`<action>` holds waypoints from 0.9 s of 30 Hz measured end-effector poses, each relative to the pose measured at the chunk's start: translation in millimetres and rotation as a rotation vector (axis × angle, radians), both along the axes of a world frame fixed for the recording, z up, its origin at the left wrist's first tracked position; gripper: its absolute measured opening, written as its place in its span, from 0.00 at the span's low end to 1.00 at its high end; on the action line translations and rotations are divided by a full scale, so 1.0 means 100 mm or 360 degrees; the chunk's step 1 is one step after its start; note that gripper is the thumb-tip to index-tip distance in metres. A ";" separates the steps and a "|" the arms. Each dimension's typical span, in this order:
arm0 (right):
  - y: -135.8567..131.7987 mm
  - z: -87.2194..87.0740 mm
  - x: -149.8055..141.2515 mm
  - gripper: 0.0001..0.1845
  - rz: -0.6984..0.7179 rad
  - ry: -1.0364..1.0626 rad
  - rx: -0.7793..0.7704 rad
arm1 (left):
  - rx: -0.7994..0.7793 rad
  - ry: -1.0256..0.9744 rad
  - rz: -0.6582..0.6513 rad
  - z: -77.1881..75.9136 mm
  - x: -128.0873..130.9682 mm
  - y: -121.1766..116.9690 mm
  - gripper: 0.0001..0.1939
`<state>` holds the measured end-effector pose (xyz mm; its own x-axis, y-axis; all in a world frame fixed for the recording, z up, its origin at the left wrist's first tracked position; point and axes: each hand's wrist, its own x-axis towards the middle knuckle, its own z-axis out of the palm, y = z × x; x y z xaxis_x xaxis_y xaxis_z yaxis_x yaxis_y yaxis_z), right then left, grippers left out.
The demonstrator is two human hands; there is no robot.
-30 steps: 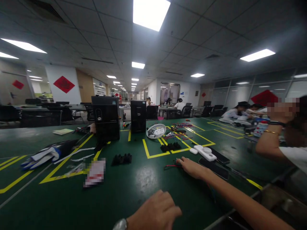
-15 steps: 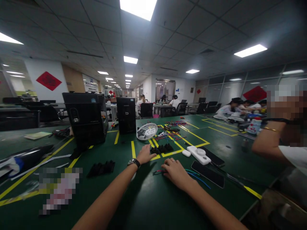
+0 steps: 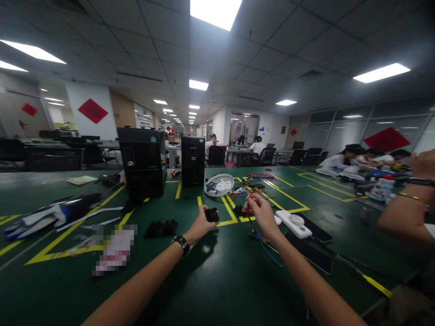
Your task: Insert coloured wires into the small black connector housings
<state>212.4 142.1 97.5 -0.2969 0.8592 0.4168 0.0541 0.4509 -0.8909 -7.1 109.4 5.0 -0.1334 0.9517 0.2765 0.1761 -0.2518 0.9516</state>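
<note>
My left hand [image 3: 200, 225], with a watch on the wrist, is closed round a small black block [image 3: 212, 215], raised a little above the green table. My right hand [image 3: 260, 213] pinches thin wires [image 3: 247, 203], one of them red, and their ends hang below the fingers. Behind that hand, partly hidden, black pieces [image 3: 239, 211] lie on the table. More loose blue and yellow wires [image 3: 270, 251] lie under my right forearm. A row of similar black blocks [image 3: 161, 228] stands on the table to the left of my left hand.
Two black computer towers [image 3: 141, 165] stand at the back left. A white basket [image 3: 219, 185] and coloured wires lie farther back. On the right are a white device [image 3: 294, 223] and dark phones [image 3: 309, 251]. Gloves [image 3: 44, 217] lie far left. A co-worker's arm [image 3: 409, 203] rests at the right edge.
My left hand has reached forward and picked up a black block from the table. My right hand has lifted thin wires off the tabletop and moved toward the left hand. The view has shifted.
</note>
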 end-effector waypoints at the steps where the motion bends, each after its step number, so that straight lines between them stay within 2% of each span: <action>1: -0.06 -0.03 -0.14 0.11 0.0028 -0.0010 -0.0004 | -0.0010 -0.0278 -0.0049 0.03 -0.05 -0.14 0.32; 3: -0.21 -0.17 -0.48 0.11 0.0104 -0.0156 0.0020 | -0.0017 -0.0692 -0.0069 0.08 -0.16 -0.44 0.35; 5: -0.42 -0.36 -0.84 0.12 0.0215 -0.0331 0.0054 | -0.0003 -0.0898 -0.0006 0.12 -0.29 -0.75 0.38; 8: -0.78 -0.59 -1.29 0.14 0.0415 -0.0472 0.0120 | 0.0041 -0.1030 0.0100 0.14 -0.53 -1.19 0.41; 12: -1.14 -0.69 -1.57 0.20 0.0610 -0.0588 0.0115 | 0.0140 -0.1056 0.0202 0.07 -0.80 -1.57 0.40; 15: -1.25 -0.70 -1.65 0.21 0.0626 -0.0609 0.0089 | 0.0128 -0.1001 0.0215 0.05 -0.88 -1.68 0.31; 19: -1.27 -0.75 -1.71 0.20 0.0556 -0.0608 0.0027 | 0.0074 -0.0958 0.0183 0.10 -0.82 -1.69 0.16; 23: -1.26 -0.80 -1.69 0.21 0.0517 -0.0620 0.0013 | 0.0090 -0.0936 0.0114 0.12 -0.73 -1.69 0.11; 27: -1.26 -0.79 -1.66 0.22 0.0501 -0.0599 -0.0021 | 0.0114 -0.0858 0.0140 0.10 -0.72 -1.69 0.11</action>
